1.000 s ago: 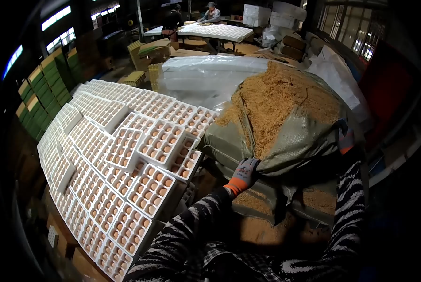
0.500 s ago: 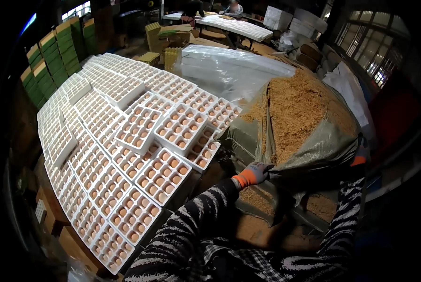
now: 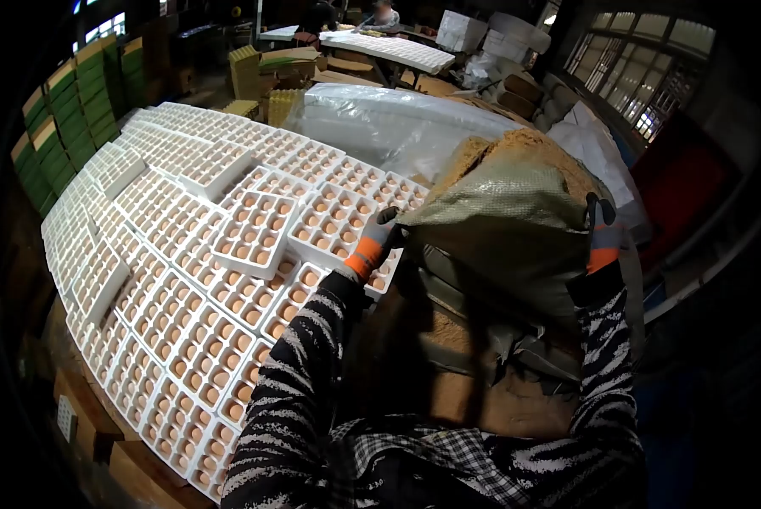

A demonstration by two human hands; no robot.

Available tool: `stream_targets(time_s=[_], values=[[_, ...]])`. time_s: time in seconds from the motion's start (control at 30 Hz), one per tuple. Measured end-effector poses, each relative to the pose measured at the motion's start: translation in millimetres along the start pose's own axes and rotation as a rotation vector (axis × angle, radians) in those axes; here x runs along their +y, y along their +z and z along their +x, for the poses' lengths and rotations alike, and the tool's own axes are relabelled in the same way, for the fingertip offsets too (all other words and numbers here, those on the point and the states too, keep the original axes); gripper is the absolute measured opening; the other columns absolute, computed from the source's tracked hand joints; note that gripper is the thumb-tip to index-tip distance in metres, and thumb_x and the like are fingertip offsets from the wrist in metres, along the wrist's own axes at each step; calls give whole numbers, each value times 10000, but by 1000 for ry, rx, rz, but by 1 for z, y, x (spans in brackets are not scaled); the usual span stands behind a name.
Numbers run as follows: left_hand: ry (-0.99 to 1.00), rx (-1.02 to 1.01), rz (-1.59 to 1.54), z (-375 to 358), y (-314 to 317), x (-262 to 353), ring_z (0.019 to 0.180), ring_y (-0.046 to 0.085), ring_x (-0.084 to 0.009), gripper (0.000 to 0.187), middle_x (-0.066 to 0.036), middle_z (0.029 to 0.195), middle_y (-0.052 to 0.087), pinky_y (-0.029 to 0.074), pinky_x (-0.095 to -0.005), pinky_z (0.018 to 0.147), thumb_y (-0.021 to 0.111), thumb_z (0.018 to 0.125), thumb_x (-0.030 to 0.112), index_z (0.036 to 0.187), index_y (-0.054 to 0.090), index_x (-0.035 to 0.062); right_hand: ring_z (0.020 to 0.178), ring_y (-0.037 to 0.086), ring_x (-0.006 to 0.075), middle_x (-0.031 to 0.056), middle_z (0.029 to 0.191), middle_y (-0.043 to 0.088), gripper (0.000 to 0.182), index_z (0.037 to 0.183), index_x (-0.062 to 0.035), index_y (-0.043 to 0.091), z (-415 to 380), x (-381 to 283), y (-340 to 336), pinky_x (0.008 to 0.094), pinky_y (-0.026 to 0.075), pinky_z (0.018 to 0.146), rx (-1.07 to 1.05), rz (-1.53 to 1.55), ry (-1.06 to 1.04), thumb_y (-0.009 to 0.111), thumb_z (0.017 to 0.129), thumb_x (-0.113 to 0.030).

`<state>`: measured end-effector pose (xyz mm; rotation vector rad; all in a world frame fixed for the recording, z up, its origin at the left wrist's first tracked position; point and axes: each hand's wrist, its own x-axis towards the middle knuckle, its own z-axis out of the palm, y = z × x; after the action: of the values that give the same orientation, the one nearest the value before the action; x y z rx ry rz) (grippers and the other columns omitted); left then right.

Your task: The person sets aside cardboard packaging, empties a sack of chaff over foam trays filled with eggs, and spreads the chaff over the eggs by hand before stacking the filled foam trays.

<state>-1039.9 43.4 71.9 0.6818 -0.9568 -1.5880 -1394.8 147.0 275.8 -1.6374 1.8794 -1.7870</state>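
Observation:
My left hand, in a grey and orange glove, is closed on the left edge of an olive woven sack. The right hand, gloved alike, grips the sack's opposite edge. Between them the raised fabric is stretched, covering the front of a heap of loose brown sawdust-like material. White compartment trays of round, tan, egg-like pieces spread out on the left, some stacked on others. The left forearm passes over the nearest trays.
A plastic-wrapped pale stack stands behind the sack. Green-sided stacks rise at the far left. Cardboard boxes sit below the trays' near edge. A person is at a far table covered with white trays.
Both hands have risen, the left one also moving leftward toward the trays. They have lifted the sack's near edge, which now hides much of the brown heap. The view has shifted slightly right.

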Motion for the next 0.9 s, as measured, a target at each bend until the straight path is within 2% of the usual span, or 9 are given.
stream_targets(time_s=[0.23, 0.37, 0.5, 0.57, 0.63, 0.7, 0.73, 0.83, 0.9], values=[[-19, -171, 134, -90, -32, 33, 881, 636, -135, 304, -71, 1010, 660, 525, -262, 760, 581, 889, 66, 1166, 584, -61, 928, 614, 173, 113, 995, 662, 175, 1032, 105, 594, -65, -12, 6, 304, 492, 853, 172, 437, -81, 559, 937, -36], [206, -259, 1011, -178, -39, 5, 1013, 629, -293, 420, -166, 1086, 658, 486, -385, 893, 613, 837, 124, 1241, 563, 21, 937, 606, 171, 112, 1003, 655, 154, 1044, 79, 600, -95, -2, -14, 327, 492, 852, 245, 465, 35, 540, 929, -3], [449, -320, 928, -220, -12, -30, 988, 600, -366, 403, -173, 1070, 646, 469, -436, 883, 632, 823, 141, 1213, 570, 63, 902, 609, 184, 90, 925, 634, 134, 1005, 47, 585, -102, 41, -58, 313, 470, 825, -22, -104, -56, 530, 885, 33], [400, -309, 856, -225, 7, -20, 987, 594, -361, 403, -164, 1051, 641, 462, -432, 895, 636, 790, 115, 1186, 580, 64, 842, 597, 184, 77, 866, 607, 115, 978, 27, 577, -126, 22, -56, 304, 460, 805, 434, -310, -11, 550, 867, 18], [680, -391, 980, -222, 21, -3, 985, 576, -356, 438, -158, 1044, 622, 456, -413, 909, 644, 731, 85, 1165, 587, 68, 811, 581, 194, 90, 852, 605, 139, 990, 17, 592, -134, 27, -77, 321, 469, 795, 319, -243, -30, 562, 856, -8], [614, -526, 1058, -222, 24, 3, 1051, 550, -343, 403, -146, 1076, 588, 421, -453, 978, 653, 699, 86, 1100, 608, 74, 776, 582, 203, 93, 821, 605, 157, 994, 26, 603, -141, 50, -102, 326, 473, 767, 175, -169, -125, 554, 852, -17], [662, -711, 1209, -225, 27, 3, 1047, 537, -329, 393, -130, 1058, 576, 395, -451, 1000, 640, 708, 120, 1100, 615, 103, 713, 560, 177, 82, 764, 591, 158, 935, 40, 614, -141, 105, -119, 309, 460, 694, 433, -381, -364, 518, 879, -73], [784, -1047, 1357, -232, 27, -51, 1070, 510, -295, 494, -101, 1082, 552, 352, -450, 1027, 554, 764, 137, 1252, 585, 204, 679, 539, 188, 60, 745, 600, 466, 1173, 93, 530, -176, 160, -188, 319, 452, 654, 93, 163, -195, 511, 950, -316], [665, -1130, 1412, -237, 34, -79, 1091, 500, -304, 593, -116, 1132, 543, 359, -431, 1021, 518, 794, 82, 1371, 489, 216, 782, 567, 199, 60, 797, 620, 449, 1166, 44, 568, -206, 226, -211, 307, 464, 760, 401, -784, -834, 449, 981, -347]])
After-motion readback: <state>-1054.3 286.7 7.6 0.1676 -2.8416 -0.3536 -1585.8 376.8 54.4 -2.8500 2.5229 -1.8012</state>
